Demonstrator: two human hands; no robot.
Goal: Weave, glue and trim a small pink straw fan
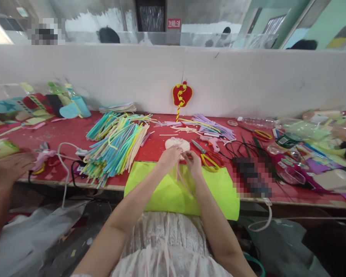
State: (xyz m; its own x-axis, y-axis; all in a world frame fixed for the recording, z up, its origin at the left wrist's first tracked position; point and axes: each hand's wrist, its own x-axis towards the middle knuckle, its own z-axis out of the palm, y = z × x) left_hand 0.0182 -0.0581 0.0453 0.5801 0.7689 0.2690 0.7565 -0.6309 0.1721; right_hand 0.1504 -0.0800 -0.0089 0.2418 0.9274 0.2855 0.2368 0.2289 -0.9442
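A pale pink, rounded pipe-cleaner piece [176,144] is held over the near edge of the red table. My left hand [170,157] is closed on its lower part. Close beside it, my right hand [193,161] pinches what looks like a pink pipe cleaner [185,184], whose long ends hang down over a yellow-green cloth [161,188]. The fingertips nearly meet, and they hide the spot where the pieces join. Just right of my right hand lie yellow-handled scissors [210,162] and a pink glue gun [212,143].
A large bundle of coloured pipe cleaners [118,146] lies to the left, and purple ones [212,126] lie behind. A red and yellow apple-shaped ornament [182,95] stands by the white partition [132,77]. Black cables [248,145] run on the right. Another person's hand [14,165] is far left.
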